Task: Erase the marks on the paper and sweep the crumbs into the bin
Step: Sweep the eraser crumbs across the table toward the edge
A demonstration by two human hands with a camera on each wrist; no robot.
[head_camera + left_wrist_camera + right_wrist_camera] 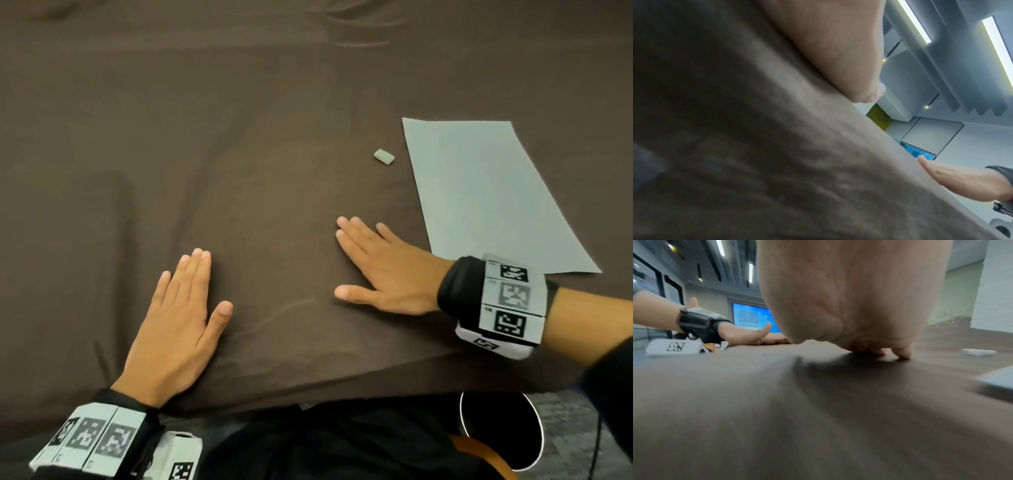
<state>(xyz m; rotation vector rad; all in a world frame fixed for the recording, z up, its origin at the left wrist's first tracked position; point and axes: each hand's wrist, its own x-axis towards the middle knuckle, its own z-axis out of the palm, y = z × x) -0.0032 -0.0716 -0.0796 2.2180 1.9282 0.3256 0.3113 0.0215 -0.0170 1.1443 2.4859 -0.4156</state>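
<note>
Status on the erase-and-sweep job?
Done: nothing visibly. In hand: nothing; left hand and right hand lie flat on the brown cloth. Left: pick up the eraser lying beside the paper, erase, sweep crumbs into the bin.

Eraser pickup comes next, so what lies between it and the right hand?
Only bare brown tablecloth lies between the eraser and right hand, per the head view.

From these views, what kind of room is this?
Probably an office or meeting room: a long brown table, a lit wall screen and recessed strip lights in a stepped ceiling. Both the left hand and right hand rest flat on the table.
</note>
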